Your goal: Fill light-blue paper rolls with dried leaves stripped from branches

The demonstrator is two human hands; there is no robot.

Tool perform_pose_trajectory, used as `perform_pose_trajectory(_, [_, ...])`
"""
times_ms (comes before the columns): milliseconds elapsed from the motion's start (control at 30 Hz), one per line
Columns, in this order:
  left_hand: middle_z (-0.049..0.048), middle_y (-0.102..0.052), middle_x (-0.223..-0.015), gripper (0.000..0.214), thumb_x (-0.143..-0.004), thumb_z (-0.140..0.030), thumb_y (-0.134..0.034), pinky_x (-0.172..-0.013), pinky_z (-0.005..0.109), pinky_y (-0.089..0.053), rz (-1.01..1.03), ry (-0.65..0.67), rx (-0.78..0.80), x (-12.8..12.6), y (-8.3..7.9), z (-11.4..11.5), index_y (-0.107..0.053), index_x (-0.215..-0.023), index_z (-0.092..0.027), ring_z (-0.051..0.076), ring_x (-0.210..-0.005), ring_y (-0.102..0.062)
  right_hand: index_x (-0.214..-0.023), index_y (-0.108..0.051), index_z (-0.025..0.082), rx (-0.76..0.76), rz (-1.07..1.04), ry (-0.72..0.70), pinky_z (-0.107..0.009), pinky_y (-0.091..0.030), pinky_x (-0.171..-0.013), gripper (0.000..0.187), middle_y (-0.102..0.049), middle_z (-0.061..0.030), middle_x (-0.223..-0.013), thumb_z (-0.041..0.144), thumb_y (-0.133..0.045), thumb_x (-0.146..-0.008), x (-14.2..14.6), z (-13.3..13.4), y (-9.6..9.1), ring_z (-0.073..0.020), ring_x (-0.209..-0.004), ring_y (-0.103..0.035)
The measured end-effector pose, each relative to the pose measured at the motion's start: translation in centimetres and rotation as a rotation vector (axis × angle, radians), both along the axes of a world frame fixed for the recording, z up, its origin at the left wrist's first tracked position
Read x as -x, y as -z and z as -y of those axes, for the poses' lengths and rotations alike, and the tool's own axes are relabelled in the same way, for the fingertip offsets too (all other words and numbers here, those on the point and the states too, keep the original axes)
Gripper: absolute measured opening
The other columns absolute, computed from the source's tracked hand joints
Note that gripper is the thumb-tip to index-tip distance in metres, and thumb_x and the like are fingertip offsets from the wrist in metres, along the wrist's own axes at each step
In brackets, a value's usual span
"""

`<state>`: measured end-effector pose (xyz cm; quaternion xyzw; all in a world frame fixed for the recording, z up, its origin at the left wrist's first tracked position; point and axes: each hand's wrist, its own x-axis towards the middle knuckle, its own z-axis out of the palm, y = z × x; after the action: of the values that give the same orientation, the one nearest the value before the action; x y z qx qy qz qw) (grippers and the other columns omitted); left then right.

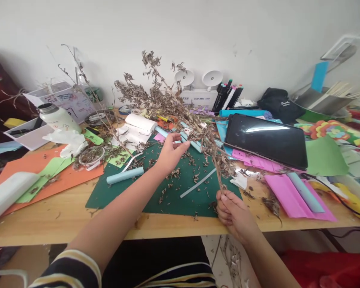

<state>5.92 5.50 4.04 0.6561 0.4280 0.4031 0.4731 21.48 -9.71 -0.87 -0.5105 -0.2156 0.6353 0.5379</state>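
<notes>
My right hand is closed around the lower stem of a dried branch. The branch slants up and to the left from there, its upper part thick with curled brown leaves. My left hand is open beside the branch, thumb and fingers apart, with nothing visible in it. Below both hands lies a green cutting mat, scattered with leaf crumbs. On the mat are a light blue paper roll and a thin pale strip. More blue rolls lie partly behind the leaves.
A black tablet rests at the right, near pink paper. At the left stand a white bottle and a small dish of leaf bits on orange paper. Markers stand by the wall. The wooden table's front edge is close.
</notes>
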Motion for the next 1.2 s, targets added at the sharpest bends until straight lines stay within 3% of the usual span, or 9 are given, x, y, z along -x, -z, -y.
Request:
perform_pose_trajectory(167, [0.0134,-0.03,-0.135,0.062,-0.072,-0.06,-0.043,-0.099,0.056,-0.016,-0.795,0.522,-0.593,3.8,0.3,4.5,-0.041,-0.121,-0.022,0.035,-0.125,-0.021,-0.07,-0.045,0.018,-0.018,0.036,0.026,-0.014,-0.009,-0.035,0.034,-0.025,0.0112,-0.045,0.045,-0.065,-0.062,-0.3,0.3,0.4,0.0003,-0.035,-0.017])
perform_pose_trajectory(333, [0.0121,-0.021,-0.14,0.072,-0.074,-0.065,-0.03,-0.1,0.055,-0.009,-0.909,0.91,-0.747,5.3,3.4,6.8,-0.027,-0.131,-0.021,0.033,-0.128,-0.018,-0.069,-0.046,0.018,-0.015,0.078,0.04,-0.014,-0.011,-0.035,0.038,-0.025,0.0109,-0.045,0.048,-0.066,-0.059,-0.8,0.7,0.5,0.0001,-0.035,-0.018])
perform_pose_trajectory(433, [0.0116,-0.017,-0.141,0.073,-0.076,-0.063,-0.028,-0.103,0.051,-0.007,-0.904,0.97,-0.77,5.1,4.2,4.7,-0.023,-0.133,-0.018,0.029,-0.129,-0.017,-0.07,-0.046,0.018,-0.008,0.082,0.048,-0.015,-0.012,-0.035,0.038,-0.025,0.0106,-0.045,0.048,-0.067,-0.059,-1.1,0.9,0.2,-0.0003,-0.036,-0.019])
perform_pose_trajectory(567, [0.0099,-0.013,-0.142,0.07,-0.08,-0.058,-0.026,-0.105,0.044,-0.004,-0.96,0.972,-0.767,4.4,4.2,-1.0,-0.015,-0.136,-0.017,0.025,-0.131,-0.012,-0.071,-0.047,0.018,-0.018,0.104,0.035,-0.016,-0.011,-0.035,0.035,-0.025,0.0101,-0.046,0.047,-0.065,-0.061,-1.4,1.0,-0.1,-0.001,-0.037,-0.018])
perform_pose_trajectory(700, [0.0115,-0.011,-0.142,0.067,-0.082,-0.054,-0.024,-0.103,0.046,-0.011,-1.081,0.874,-0.721,3.7,4.2,-7.0,-0.013,-0.136,-0.014,0.027,-0.13,-0.014,-0.071,-0.047,0.018,-0.036,0.121,0.014,-0.016,-0.01,-0.036,0.035,-0.024,0.0102,-0.045,0.047,-0.064,-0.062,-1.4,0.8,-0.4,-0.0013,-0.037,-0.017])
perform_pose_trajectory(800, [0.0109,-0.015,-0.142,0.061,-0.084,-0.05,-0.022,-0.102,0.051,-0.009,-1.147,0.745,-0.721,3.1,3.7,-8.7,-0.018,-0.135,-0.016,0.03,-0.129,-0.015,-0.071,-0.048,0.017,-0.045,0.133,0.017,-0.017,-0.011,-0.036,0.035,-0.025,0.01,-0.045,0.046,-0.065,-0.061,-1.5,0.7,-0.7,-0.0014,-0.037,-0.019])
perform_pose_trajectory(933, [0.0082,-0.013,-0.143,0.061,-0.081,-0.058,-0.02,-0.093,0.064,-0.004,-1.059,0.562,-0.752,1.9,2.7,-3.8,-0.025,-0.132,-0.025,0.039,-0.128,-0.007,-0.071,-0.048,0.017,-0.061,0.125,0.016,-0.016,-0.011,-0.036,0.035,-0.025,0.0102,-0.045,0.047,-0.065,-0.061,-1.9,0.7,-1.0,-0.0011,-0.037,-0.018])
perform_pose_trajectory(1100, [0.0037,-0.028,-0.138,0.061,-0.077,-0.061,-0.026,-0.101,0.054,-0.005,-0.709,1.051,-1.018,0.0,4.1,6.3,-0.036,-0.127,-0.026,0.027,-0.129,-0.015,-0.07,-0.049,0.017,-0.077,0.134,0.014,-0.016,-0.012,-0.035,0.034,-0.026,0.0099,-0.045,0.046,-0.065,-0.062,-1.9,0.5,-1.1,-0.0012,-0.036,-0.021])
perform_pose_trajectory(1200, [0.0023,-0.031,-0.137,0.059,-0.078,-0.059,-0.029,-0.103,0.051,-0.002,-0.66,1.121,-1.037,-0.8,5.3,8.0,-0.038,-0.126,-0.025,0.025,-0.13,-0.015,-0.071,-0.051,0.017,-0.08,0.128,0.002,-0.016,-0.013,-0.035,0.033,-0.027,0.0097,-0.045,0.045,-0.065,-0.063,-1.7,0.4,-1.0,-0.0011,-0.036,-0.022])
